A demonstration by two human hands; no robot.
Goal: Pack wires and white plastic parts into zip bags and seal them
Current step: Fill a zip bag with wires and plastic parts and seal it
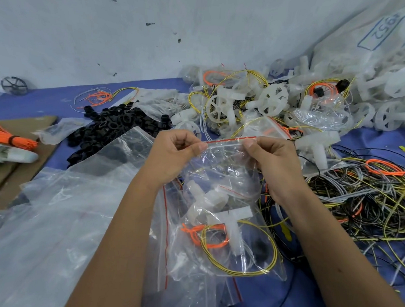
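Yellow and orange wires [215,238] and white plastic parts [228,215] sit low inside a clear zip bag [227,201]. Left hand [173,154] and right hand [271,161] pinch its red-lined top. Beyond, black rings [109,127] and a heap of white wheels [272,100] cover the blue table [47,98].

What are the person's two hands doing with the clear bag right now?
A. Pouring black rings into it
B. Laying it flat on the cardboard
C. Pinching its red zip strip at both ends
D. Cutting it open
C: the left hand and right hand each pinch an end of the zip bag's red strip, with wires and white parts inside.
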